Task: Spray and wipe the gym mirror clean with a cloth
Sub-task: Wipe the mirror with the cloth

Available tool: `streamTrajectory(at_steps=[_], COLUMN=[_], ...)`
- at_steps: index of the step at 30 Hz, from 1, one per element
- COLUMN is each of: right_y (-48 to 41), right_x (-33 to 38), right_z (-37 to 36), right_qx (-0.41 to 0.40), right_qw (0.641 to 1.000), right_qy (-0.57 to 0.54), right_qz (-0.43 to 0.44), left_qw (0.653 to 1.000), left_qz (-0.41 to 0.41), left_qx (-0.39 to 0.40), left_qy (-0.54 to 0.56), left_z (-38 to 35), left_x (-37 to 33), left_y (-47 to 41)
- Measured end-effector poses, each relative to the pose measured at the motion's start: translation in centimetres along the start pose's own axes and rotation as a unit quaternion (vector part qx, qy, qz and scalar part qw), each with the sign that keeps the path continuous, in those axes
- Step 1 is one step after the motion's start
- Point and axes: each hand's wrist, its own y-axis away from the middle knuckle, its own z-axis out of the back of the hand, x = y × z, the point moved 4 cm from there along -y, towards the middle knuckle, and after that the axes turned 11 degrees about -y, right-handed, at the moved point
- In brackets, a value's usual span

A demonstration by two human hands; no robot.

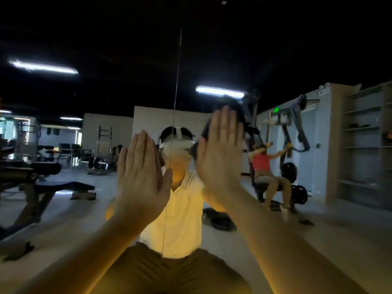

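Glossy mirror (pixel 297 49), flat right hand (pixel 220 153) pressing dark cloth (pixel 238 115) against it.

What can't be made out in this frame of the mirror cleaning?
- Cloth: head view, mostly hidden behind the right hand laid flat over it; only dark edges show.
- Spray bottle: none shows in the head view.
- Whether the left hand touches the mirror: cannot tell, as it is seen from behind.
- Streaks or wet patches on the glass: the picture is too dim and blurred to show them.
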Motion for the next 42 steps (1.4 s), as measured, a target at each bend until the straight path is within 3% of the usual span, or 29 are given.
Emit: streamTrajectory(at_steps=[2, 5, 8, 15, 18, 21, 24, 29, 32, 34, 38, 42], right_y=[2.0, 5.4, 6.3, 6.3, 7.2, 7.3, 7.5, 9.9, 12.3, 13.4, 14.1, 15.6], right_x=[3.2, 4.4, 1.0, -12.5, -15.2, -12.3, -6.6, 4.5, 5.4, 2.7, -5.6, -14.6], right_z=[-1.6, -2.7, -1.9, 2.1, 2.7, 2.0, 0.4, -3.1, -3.8, -3.3, -1.2, 1.4], right_qx=[0.052, 0.116, 0.129, 0.068, 0.016, -0.048, -0.036, 0.085, 0.111, 0.122, 0.107, 0.075], right_qw=[0.994, 0.956, 0.936, 0.995, 0.994, 0.973, 0.985, 0.992, 0.968, 0.955, 0.976, 0.997], right_qy=[0.002, 0.023, 0.054, 0.048, 0.015, -0.031, -0.041, -0.037, 0.008, 0.037, 0.023, 0.014], right_qz=[0.1, 0.267, 0.322, 0.055, -0.107, -0.225, -0.163, 0.09, 0.226, 0.269, 0.188, 0.003], left_qw=[1.0, 1.0, 1.0, 0.998, 0.998, 0.998, 0.999, 0.999, 1.0, 1.0, 0.998, 0.997], left_qz=[-0.008, -0.004, 0.006, 0.021, 0.019, 0.016, 0.004, 0.002, -0.002, 0.0, 0.03, 0.047], left_qx=[-0.011, -0.013, -0.007, 0.027, 0.022, 0.023, 0.014, 0.01, 0.012, 0.023, 0.06, 0.052], left_qy=[0.003, 0.003, 0.014, -0.046, -0.057, -0.059, -0.05, -0.045, -0.025, -0.006, -0.012, -0.043], left_z=[0.1, 0.2, 0.3, -0.9, -1.0, -0.8, 0.1, 1.2, 1.1, 1.0, -0.1, -1.3], left_x=[0.0, 0.3, 0.0, -1.0, -1.1, -0.8, -0.6, 0.4, 1.3, 1.1, -0.7, -1.8], left_y=[0.5, 0.9, 1.2, 1.1, 1.2, 1.2, 1.6, 5.4, 7.5, 8.2, 8.6, 8.6])
